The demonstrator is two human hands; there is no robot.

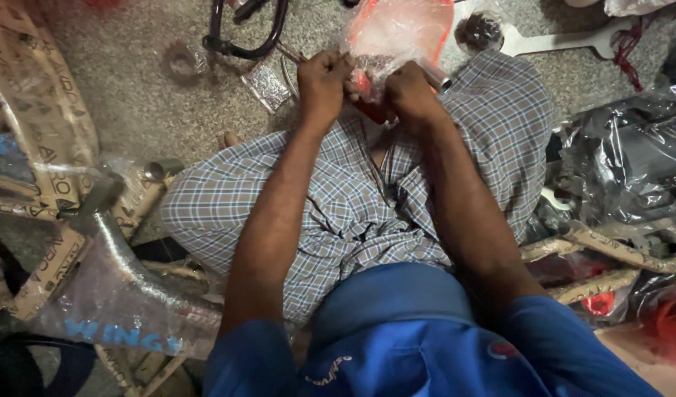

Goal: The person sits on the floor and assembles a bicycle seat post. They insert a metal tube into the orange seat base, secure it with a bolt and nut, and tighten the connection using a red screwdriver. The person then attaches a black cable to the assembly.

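Both hands grip a red part wrapped in clear plastic, held over the lap.

The left hand (323,79) is curled into a fist on the clear plastic wrap (397,29), and the right hand (410,92) is closed on the red part (371,109) beside a metal tube end (435,76); both forearms reach forward over the checked cloth (338,198). At left lies a bike frame (110,287) wrapped in plastic and printed brown paper, with blue lettering. At right sits a black part in shiny plastic (624,158). A small foil-like packet (268,84) lies on the speckled floor (132,95).
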